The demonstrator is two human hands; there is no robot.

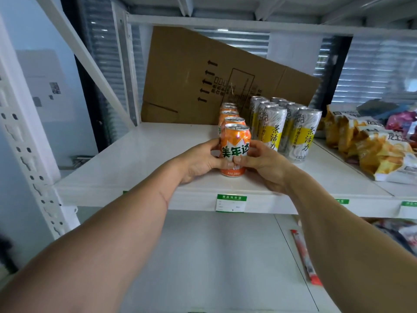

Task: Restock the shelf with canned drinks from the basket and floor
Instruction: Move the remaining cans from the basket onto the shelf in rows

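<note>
Hands (232, 163) grip upright orange can (235, 141) — green lettering, silver top — on shelf (140, 159).

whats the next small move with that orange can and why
Probably let go and draw both hands back. The front orange can already stands upright on the shelf, in line with the orange row behind, gripped by the left hand and right hand.

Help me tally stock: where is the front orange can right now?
In the head view the front orange can stands mid-shelf, gripped by the left hand and right hand, heading its row left of the tall yellow-and-silver cans.
</note>
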